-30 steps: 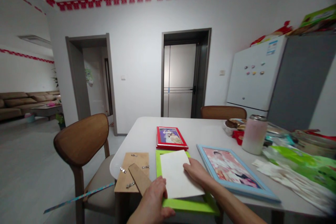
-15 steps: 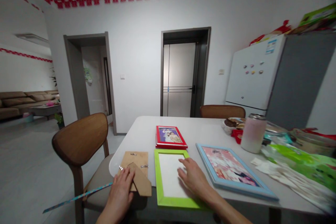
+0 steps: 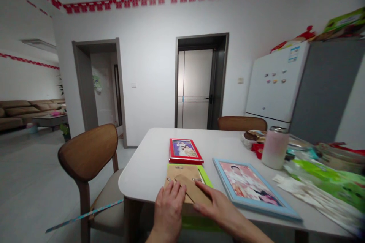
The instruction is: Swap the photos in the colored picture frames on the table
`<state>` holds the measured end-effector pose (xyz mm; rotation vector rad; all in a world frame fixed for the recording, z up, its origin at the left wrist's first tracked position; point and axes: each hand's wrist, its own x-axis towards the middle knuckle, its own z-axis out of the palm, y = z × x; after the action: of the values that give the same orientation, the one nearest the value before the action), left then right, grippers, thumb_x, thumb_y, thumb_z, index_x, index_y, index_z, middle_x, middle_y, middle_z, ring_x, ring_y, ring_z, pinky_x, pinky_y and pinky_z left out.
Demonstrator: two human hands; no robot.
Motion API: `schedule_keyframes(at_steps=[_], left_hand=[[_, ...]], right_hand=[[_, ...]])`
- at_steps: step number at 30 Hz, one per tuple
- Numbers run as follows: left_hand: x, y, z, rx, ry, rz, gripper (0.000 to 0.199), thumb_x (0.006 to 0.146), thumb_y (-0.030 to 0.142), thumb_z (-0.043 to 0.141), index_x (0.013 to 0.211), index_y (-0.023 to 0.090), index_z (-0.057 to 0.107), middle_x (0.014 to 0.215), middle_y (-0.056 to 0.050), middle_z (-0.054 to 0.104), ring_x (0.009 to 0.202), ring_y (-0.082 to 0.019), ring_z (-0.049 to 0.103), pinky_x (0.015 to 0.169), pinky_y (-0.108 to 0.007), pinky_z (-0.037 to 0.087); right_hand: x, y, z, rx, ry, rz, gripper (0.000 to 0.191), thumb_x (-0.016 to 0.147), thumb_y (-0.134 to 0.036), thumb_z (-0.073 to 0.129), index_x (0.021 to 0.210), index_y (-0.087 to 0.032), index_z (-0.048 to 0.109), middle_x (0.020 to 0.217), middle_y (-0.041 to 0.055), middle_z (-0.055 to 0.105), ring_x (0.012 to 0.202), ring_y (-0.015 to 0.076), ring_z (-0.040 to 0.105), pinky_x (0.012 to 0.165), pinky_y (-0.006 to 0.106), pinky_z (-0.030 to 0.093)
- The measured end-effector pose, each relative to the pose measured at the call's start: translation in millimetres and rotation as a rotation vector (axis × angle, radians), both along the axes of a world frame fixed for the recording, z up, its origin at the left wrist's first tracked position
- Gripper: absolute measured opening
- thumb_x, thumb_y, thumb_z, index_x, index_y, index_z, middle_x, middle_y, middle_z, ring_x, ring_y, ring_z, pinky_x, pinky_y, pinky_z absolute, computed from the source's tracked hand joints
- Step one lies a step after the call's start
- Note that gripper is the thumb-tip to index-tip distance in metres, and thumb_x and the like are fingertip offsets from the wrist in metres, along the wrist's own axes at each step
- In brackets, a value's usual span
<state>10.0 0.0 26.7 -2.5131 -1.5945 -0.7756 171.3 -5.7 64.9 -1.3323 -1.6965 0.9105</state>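
Note:
A brown picture-frame backing board (image 3: 188,171) with metal clips and a stand flap lies over the green picture frame (image 3: 208,179) at the table's front edge. My left hand (image 3: 170,205) has its fingers on the board's left side, closed against it. On the other side my right hand (image 3: 213,203) grips the board near the flap, with thumb and fingers around its right edge. Most of the green frame is covered by the board and my hands. Just behind lies a red picture frame (image 3: 186,150) with a photo. To the right is a light-blue picture frame (image 3: 251,184), photo facing up.
The white table (image 3: 145,163) has a rounded left corner. Farther right stand a pink-white tumbler (image 3: 275,148), white gloves (image 3: 308,191) and a green plastic package (image 3: 327,178). A wooden chair (image 3: 89,152) is at the left, with a patterned blue strip (image 3: 82,216) across it.
The backing board has moved right with my left hand, from beside the green frame to over it. My right hand has come off the frame's white inner area and onto the board.

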Motion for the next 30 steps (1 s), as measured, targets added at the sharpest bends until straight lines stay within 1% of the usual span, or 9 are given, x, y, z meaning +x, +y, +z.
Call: schedule_keyframes(at_steps=[3,6,10,13,17,20,25,28,30], left_hand=[[22.4,-3.1,-13.1,-0.080,0.004,-0.021,0.050,0.075,0.004,0.035,0.119,0.025,0.042,0.124,-0.003,0.045,0.115,-0.024,0.038,0.092,-0.041,0.035],[31.6,-2.9,-16.4,-0.129,0.005,-0.004,0.046,0.075,0.007,0.038,0.119,0.021,0.043,0.124,-0.006,0.045,0.115,-0.024,0.038,0.092,-0.039,0.035],[26.4,-1.2,-7.9,-0.234,-0.019,-0.045,0.041,0.075,0.022,0.047,0.116,0.019,0.046,0.123,-0.008,0.045,0.115,-0.024,0.037,0.096,-0.039,0.030],[17.7,0.3,-7.6,-0.265,-0.053,-0.124,0.037,0.076,0.032,0.048,0.110,0.018,0.049,0.121,-0.008,0.048,0.114,-0.022,0.039,0.099,-0.041,0.023],[7.8,2.9,-22.4,-0.226,-0.124,-0.156,0.042,0.065,0.040,0.060,0.100,0.018,0.051,0.123,-0.009,0.045,0.117,-0.022,0.034,0.101,-0.043,0.016],[2.4,3.5,-30.6,-0.223,-0.157,-0.153,0.041,0.057,0.034,0.068,0.092,0.019,0.051,0.122,-0.007,0.045,0.117,-0.022,0.034,0.101,-0.042,0.017],[-1.9,2.7,-25.0,-0.247,-0.166,-0.175,0.038,0.056,0.029,0.070,0.088,0.021,0.051,0.116,-0.003,0.050,0.111,-0.020,0.040,0.099,-0.040,0.021],[-2.7,3.3,-22.7,-0.261,-0.169,-0.177,0.044,0.056,0.029,0.071,0.093,0.020,0.051,0.114,-0.004,0.051,0.109,-0.021,0.041,0.098,-0.039,0.022],[-3.0,3.9,-23.6,-0.267,-0.174,-0.177,0.049,0.056,0.029,0.071,0.099,0.019,0.049,0.113,-0.005,0.052,0.110,-0.021,0.041,0.099,-0.039,0.021]], right_hand=[[27.4,-5.0,-12.4,-0.004,-0.159,-0.031,0.062,0.052,-0.032,0.065,0.110,-0.013,0.054,0.107,0.0119,0.057,0.096,0.0261,0.051,0.086,0.034,0.036],[40.1,-0.8,-25.2,0.107,-0.335,-0.019,0.050,0.057,-0.030,0.059,0.105,-0.017,0.057,0.093,0.0082,0.059,0.086,0.0219,0.053,0.078,0.030,0.038],[39.5,12.8,-38.3,0.256,-0.546,-0.058,0.033,0.059,-0.026,0.053,0.091,-0.019,0.062,0.085,0.0061,0.056,0.082,0.0195,0.049,0.074,0.028,0.036],[36.0,19.8,-42.9,0.286,-0.646,-0.093,0.035,0.060,-0.026,0.051,0.093,-0.019,0.061,0.084,0.0062,0.057,0.082,0.0199,0.047,0.073,0.028,0.034],[35.9,23.6,-43.9,0.276,-0.700,-0.071,0.035,0.062,-0.028,0.051,0.095,-0.021,0.060,0.084,0.0054,0.057,0.083,0.0192,0.047,0.072,0.027,0.033],[37.6,29.2,-45.4,0.302,-0.694,-0.059,0.031,0.070,-0.033,0.044,0.093,-0.020,0.060,0.085,0.0060,0.056,0.083,0.0185,0.047,0.073,0.027,0.033],[37.5,51.0,-50.8,0.306,-0.750,-0.147,0.031,0.078,-0.031,0.035,0.088,-0.018,0.061,0.100,0.0098,0.052,0.089,0.0185,0.048,0.079,0.028,0.033],[36.7,63.7,-52.8,0.267,-0.757,-0.122,0.032,0.080,-0.026,0.031,0.084,-0.018,0.063,0.094,0.0090,0.054,0.085,0.0166,0.050,0.077,0.026,0.034],[36.3,69.2,-53.3,0.274,-0.753,-0.132,0.032,0.079,-0.022,0.033,0.093,-0.017,0.061,0.091,0.0092,0.055,0.086,0.0169,0.050,0.077,0.025,0.033]])
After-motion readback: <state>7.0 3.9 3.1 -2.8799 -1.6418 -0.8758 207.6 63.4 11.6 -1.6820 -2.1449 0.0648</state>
